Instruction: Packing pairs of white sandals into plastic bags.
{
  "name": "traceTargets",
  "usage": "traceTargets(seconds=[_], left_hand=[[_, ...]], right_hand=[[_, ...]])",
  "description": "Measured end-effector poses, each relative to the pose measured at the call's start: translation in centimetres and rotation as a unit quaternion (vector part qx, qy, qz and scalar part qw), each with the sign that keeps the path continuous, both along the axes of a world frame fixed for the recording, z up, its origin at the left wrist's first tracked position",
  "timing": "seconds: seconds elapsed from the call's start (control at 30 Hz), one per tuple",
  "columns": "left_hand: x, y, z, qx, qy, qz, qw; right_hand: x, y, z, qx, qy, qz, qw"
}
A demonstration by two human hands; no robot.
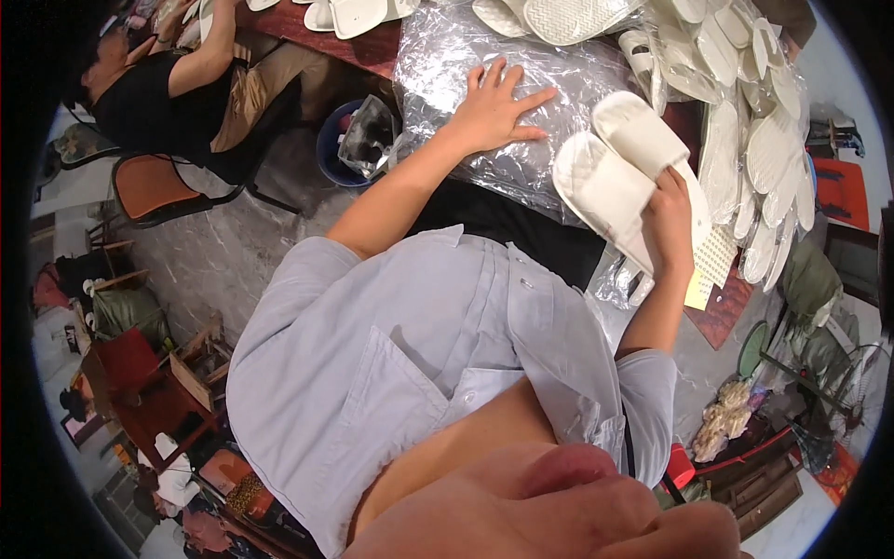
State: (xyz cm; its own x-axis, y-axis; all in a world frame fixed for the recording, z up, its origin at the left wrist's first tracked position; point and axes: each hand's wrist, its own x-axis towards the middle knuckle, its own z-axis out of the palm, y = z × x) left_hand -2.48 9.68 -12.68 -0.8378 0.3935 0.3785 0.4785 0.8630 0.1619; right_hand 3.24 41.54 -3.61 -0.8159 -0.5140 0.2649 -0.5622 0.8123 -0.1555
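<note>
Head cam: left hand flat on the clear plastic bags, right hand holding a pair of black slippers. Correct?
Not quite. In the head view the slippers in the right hand are white, not black. The rest holds: the left hand lies flat, fingers spread, on the pile of clear plastic bags.

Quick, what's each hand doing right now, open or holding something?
Left hand: open, fingers spread, palm flat on the stack of clear plastic bags.
Right hand: closed around a pair of white slippers.
</note>
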Motion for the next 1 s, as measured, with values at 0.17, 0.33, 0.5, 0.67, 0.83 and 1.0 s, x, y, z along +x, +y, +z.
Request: traceTargets(seconds=[0.17, 0.33, 0.5, 0.67, 0.83, 1.0], left_hand=[[0.3, -0.3, 0.1, -0.019, -0.005, 0.009, 1.000], [0.0, 0.2, 0.3, -0.039, -0.025, 0.019, 0.999], [-0.1, 0.1, -0.1, -0.025, -0.018, 0.010, 0.999], [-0.4, 1.2, -0.5, -0.067, -0.027, 0.031, 0.997], [-1.2, 0.4, -1.8, -0.050, -0.047, 0.004, 0.998], [-2.1, -1.3, -3.4, 0.254, 0.096, -0.058, 0.961]], right_hand=[[4.4, 4.0, 2.7, -0.131, -0.050, -0.138, 0.980], [7.6, 2.9, 8.2, -0.329, 0.038, -0.210, 0.920], [9.8, -10.2, 7.4, -0.471, -0.162, -0.082, 0.863], [3.2, -21.8, 5.5, -0.450, -0.168, 0.274, 0.833], [-0.5, -23.9, -0.1, -0.307, -0.003, 0.127, 0.943], [-6.5, -15.8, -3.9, -0.245, 0.043, -0.023, 0.968]])
